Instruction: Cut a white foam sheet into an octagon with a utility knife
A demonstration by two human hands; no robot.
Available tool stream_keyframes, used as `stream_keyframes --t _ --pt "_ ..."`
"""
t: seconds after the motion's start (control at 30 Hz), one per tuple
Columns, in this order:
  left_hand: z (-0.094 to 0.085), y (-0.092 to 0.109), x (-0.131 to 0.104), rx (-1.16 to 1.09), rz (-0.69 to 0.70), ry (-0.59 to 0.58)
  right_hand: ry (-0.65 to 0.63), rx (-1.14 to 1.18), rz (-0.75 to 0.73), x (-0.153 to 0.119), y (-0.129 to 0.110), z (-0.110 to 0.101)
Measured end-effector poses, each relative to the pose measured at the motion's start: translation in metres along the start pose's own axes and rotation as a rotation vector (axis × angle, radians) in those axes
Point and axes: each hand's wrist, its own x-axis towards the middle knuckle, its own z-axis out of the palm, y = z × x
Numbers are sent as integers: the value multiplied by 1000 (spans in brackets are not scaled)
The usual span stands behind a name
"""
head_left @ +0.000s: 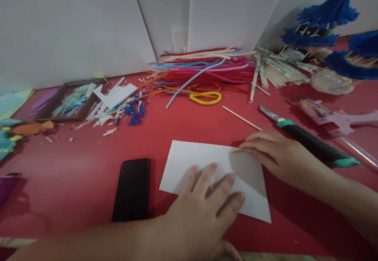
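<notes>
A white sheet of stiff paper (pixel 177 162) lies flat on the red table. My left hand (pixel 203 206) rests on the sheet with its fingers spread, holding nothing. At the sheet's upper right corner, my right hand (pixel 277 154) is closed in a pinch. From its fingertips pokes the short end of a thin wooden stick (pixel 236 151), touching or just above the paper; the remainder is hidden by the fingers. Another thin wooden stick (pixel 240 117) lies on the table just beyond my right hand.
A black phone (pixel 131 190) lies left of the sheet. Right are a utility knife (pixel 310 141) with exposed blade and a pink glue gun (pixel 333 117). Behind lie yellow-handled scissors (pixel 206 98), pipe cleaners (pixel 206 70), wrapped chopsticks (pixel 274 72), scraps (pixel 132 107) and blue-fringed models (pixel 319 21).
</notes>
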Motion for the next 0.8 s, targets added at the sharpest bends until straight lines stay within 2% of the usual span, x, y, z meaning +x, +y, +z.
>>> stream_keyframes --t 0.13,0.2,0.3,0.37,0.43,0.5,0.57,0.63,0.8 --pt "-6 -22 -1 -60 84 -4 -105 67 16 -7 -4 -11" --pt "-11 -34 -2 -90 121 7 -207 119 52 -10 -6 -18" --pt "-27 -48 0 -173 201 -63 -331 184 82 -10 -9 -25" --pt "-37 -50 3 -229 212 -160 -259 172 70 -9 -12 -24" --pt "-41 -44 7 -218 182 -189 -120 136 38 -8 -17 -17" --pt "-36 -32 12 -150 148 -128 -47 123 -11 -8 -24 -6" --pt "-26 -18 16 -73 114 48 -37 119 -60 -9 -33 5" --pt "-14 -7 20 -27 74 162 -3 89 -96 -9 -40 12" --pt "-1 2 22 86 9 316 68 21 -105 -10 -48 17"
